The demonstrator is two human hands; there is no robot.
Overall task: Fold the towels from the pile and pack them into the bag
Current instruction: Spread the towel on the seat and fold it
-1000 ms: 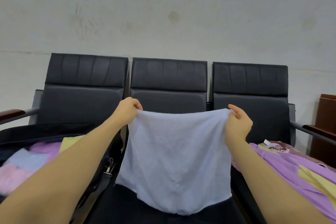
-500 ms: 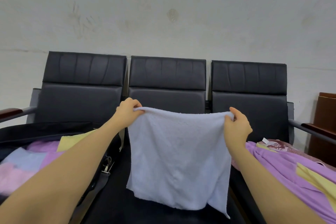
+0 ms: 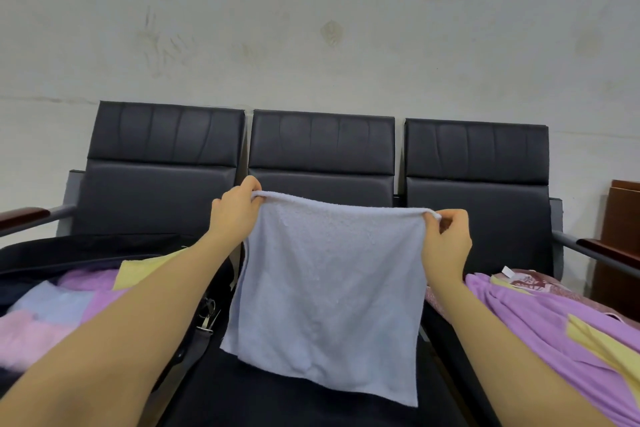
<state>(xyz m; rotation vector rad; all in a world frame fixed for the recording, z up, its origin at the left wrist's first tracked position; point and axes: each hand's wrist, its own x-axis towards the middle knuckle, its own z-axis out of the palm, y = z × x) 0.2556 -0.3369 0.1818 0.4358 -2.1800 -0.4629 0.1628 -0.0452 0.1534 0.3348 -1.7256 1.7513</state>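
Observation:
A pale blue towel [image 3: 329,291] hangs spread out above the middle black seat [image 3: 277,402]. My left hand [image 3: 235,215] pinches its upper left corner and my right hand [image 3: 446,243] pinches its upper right corner. The towel's top edge is stretched taut between them and its lower edge brushes the seat. On the left seat lies the open black bag [image 3: 86,246], holding folded purple, yellow, blue and pink towels [image 3: 59,305]. The pile [image 3: 554,319] of purple, yellow and patterned towels lies on the right seat.
Three black chair backs [image 3: 322,146] stand against a grey wall. Wooden armrests [image 3: 20,215] flank the row at far left and far right. A brown wooden cabinet [image 3: 621,236] stands at the right edge. A bag strap with a metal buckle [image 3: 207,319] hangs beside the bag.
The towel's lower edge has swung and settled; its top edge is now pulled tighter and rolled between my hands. Both hands keep their corners at about the same height.

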